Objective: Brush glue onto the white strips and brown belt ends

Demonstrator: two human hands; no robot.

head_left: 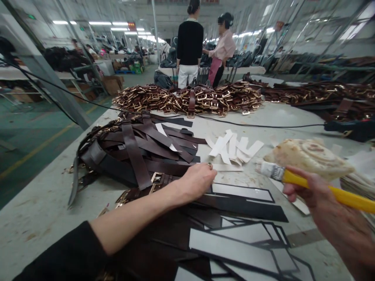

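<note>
In my right hand [328, 203] is a flat brush with a yellow handle [348, 197], its metal band [275, 171] and whitish, coated bristles [262, 168] pointing left. My left hand [197, 181] reaches over the dark brown leather straps, fingers curled downward; what they hold, if anything, is hidden. A white strip [230, 168] lies just right of its fingertips. Closer to me, a dark strap with a white strip on it [241, 191] and a bare dark strap [249, 207] lie side by side. Several more dark pieces faced with white strips [234, 248] overlap at the front.
Brown straps [133, 152] heap at left, beside loose white strips [233, 146]. A pile of gold buckles and straps [187, 99] spans the back, with a black cable [249, 125] before it. A stained, cream-coloured lump [310, 156] lies at right. Two people stand beyond the table.
</note>
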